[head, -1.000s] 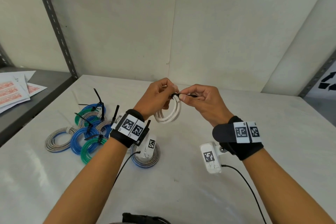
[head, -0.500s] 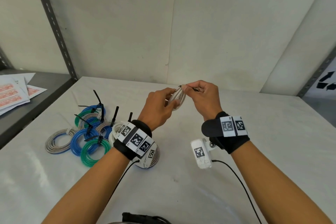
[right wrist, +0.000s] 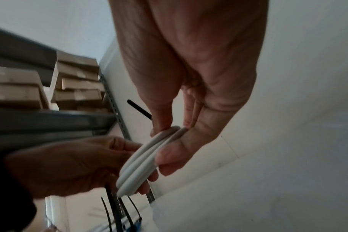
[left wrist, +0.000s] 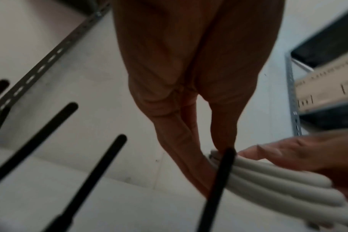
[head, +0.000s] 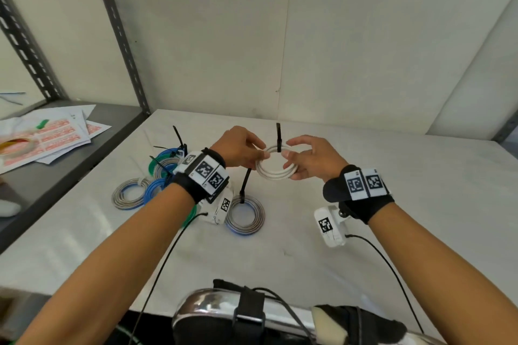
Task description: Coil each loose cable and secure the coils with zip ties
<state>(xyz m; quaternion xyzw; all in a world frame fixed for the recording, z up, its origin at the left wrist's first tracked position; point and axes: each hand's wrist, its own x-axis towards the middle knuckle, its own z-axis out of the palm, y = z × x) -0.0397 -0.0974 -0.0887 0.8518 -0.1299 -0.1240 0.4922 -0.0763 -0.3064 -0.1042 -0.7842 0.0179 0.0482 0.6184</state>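
- White cable coil [head: 276, 166] is held in the air above the white table [head: 392, 204], between both hands, near the centre of the head view.
- Left hand [head: 238, 147] is closed on the coil's left edge; thumb and fingertips are pinched round the strands.
- Right hand [head: 311, 158] is curled on the coil's right edge; in the right wrist view the strands [right wrist: 143, 158] are seen pinched between thumb and fingers.
- Black zip tie [head: 278, 137] is wrapped on the coil's far side, tail sticking upward; whether it is fully cinched cannot be told.
- Handling, judged: coil is light, strands are springy and smooth-jacketed, so loops are likely to fan out or slip if the pinch is relaxed before the tie is tight.
- Best hold, judged: all strands squeezed flat together just beside the tie head, tail pulled with the other hand.
- Finished coils [head: 157, 176], blue, green and grey, are lying tied at the left on the table; another grey coil [head: 245, 216] is lying nearer, with its tie tail up.
- Papers [head: 50, 134] are lying on the side shelf.
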